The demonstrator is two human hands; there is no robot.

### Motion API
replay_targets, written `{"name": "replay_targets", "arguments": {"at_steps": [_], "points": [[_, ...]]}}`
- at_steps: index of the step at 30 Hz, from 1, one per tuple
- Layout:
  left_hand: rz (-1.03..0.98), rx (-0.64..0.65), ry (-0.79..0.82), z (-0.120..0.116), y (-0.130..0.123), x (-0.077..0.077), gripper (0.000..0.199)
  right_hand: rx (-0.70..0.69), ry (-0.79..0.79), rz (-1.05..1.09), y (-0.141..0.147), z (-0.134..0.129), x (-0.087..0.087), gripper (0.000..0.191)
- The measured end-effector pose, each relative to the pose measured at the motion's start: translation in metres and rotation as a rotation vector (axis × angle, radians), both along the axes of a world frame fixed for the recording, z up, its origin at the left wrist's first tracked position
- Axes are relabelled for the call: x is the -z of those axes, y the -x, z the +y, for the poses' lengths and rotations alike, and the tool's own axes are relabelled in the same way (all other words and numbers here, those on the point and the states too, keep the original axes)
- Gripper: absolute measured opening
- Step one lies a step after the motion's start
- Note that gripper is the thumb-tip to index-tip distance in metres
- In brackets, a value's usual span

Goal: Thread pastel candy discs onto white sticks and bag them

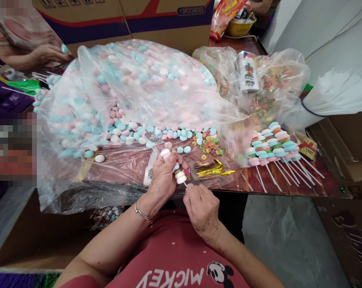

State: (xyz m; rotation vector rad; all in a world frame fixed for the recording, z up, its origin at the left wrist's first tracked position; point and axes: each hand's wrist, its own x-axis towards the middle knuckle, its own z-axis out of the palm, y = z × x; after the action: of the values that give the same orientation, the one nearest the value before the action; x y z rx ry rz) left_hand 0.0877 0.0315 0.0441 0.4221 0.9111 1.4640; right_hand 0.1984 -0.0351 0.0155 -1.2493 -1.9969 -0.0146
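Observation:
My left hand (163, 175) is closed around a marshmallow skewer (180, 177) over the table's front edge. White, blue and green pieces show below its fingers, and a clear wrapper (153, 138) sticks up above the hand. My right hand (201, 206) pinches the white stick at the skewer's lower end. Just beyond my hands lie loose pink, blue and white marshmallows (181, 134) and small ring candies (209, 145). A packet of gold twist ties (214, 169) rests right of my left hand. Part of the skewer is hidden by my fingers.
A large clear bag of marshmallows (157, 80) fills the back. Finished-looking skewers (272, 146) lie in a pile at right, near a bundle of white sticks (340, 94). A printed roll (247, 72) stands on bags of ring candies. At left, another person's hand (50, 54) holds a blue piece.

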Motion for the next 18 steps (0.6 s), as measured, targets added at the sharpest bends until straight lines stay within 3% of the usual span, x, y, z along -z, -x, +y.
{"name": "replay_targets", "arguments": {"at_steps": [3,7,10,13,16,18], "points": [[-0.016,0.033,0.028,-0.001,0.007,-0.002,0.040,-0.026,-0.014,0.022,-0.004,0.000,0.000,0.023],[-0.047,-0.076,0.046,0.006,0.026,-0.004,0.047,-0.039,-0.070,0.028,-0.009,-0.003,0.003,0.018],[-0.059,-0.148,0.066,0.013,0.036,-0.004,0.038,-0.052,-0.067,0.022,-0.008,-0.004,0.005,0.017],[-0.103,-0.135,0.080,0.015,0.039,-0.004,0.027,-0.065,-0.051,0.012,-0.006,-0.005,0.006,0.020],[-0.167,-0.073,0.033,0.014,0.034,-0.005,0.021,-0.106,0.038,0.063,-0.005,-0.007,0.004,0.024],[-0.188,-0.052,-0.001,0.014,0.031,-0.006,0.022,-0.159,0.213,0.177,-0.005,-0.009,0.001,0.027]]}}
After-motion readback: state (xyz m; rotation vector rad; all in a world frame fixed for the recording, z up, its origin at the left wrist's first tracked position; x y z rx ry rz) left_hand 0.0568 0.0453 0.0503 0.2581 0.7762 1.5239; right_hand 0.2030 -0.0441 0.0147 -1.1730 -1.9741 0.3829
